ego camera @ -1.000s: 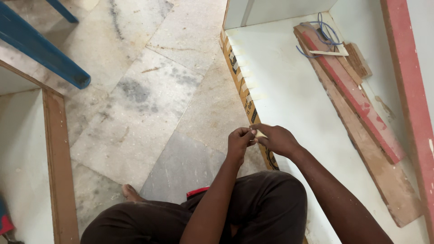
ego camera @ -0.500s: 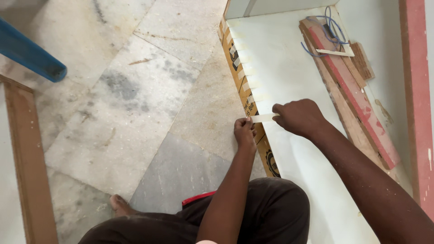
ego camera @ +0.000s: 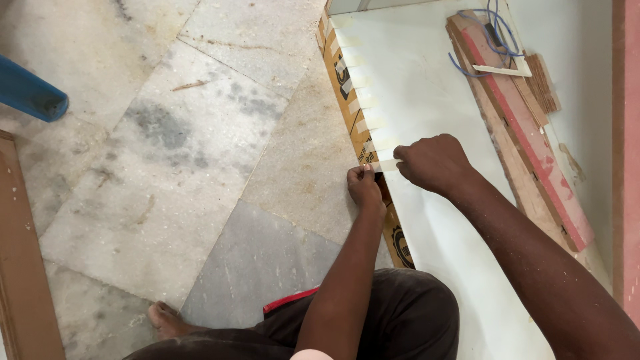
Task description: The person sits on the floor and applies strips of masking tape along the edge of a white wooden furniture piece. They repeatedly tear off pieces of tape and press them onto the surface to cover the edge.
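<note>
Both hands meet at the near edge of a white laminate board (ego camera: pixel 433 100) lying on the marble floor (ego camera: pixel 200 133). Left hand (ego camera: pixel 365 187), fingers pressed together, pinches the floor-side end of a short strip of pale masking tape (ego camera: pixel 382 165) and holds it against the brown edge band (ego camera: pixel 347 100) that runs along the board's side. Right hand (ego camera: pixel 432 162), curled into a loose fist with knuckles up, presses the strip's other end down onto the white face; whether its fingertips pinch the tape or only pin it cannot be told, since the hand hides them.

The strip lies across the board's edge, its long axis at right angles to the edge band, spanning from the band over onto the white face. It sits between the 2 hands, touching both, with the left hand on the outer side and the right hand on the board side. Further along the same edge, away from the person, a row of like tape strips (ego camera: pixel 363 103) crosses the band in the same way.

Wooden battens (ego camera: pixel 520 133), 1 with a red face, lie on the far side of the board, with blue wire (ego camera: pixel 497 33) looped on top. A blue pipe (ego camera: pixel 30 93) lies well apart at the left.
</note>
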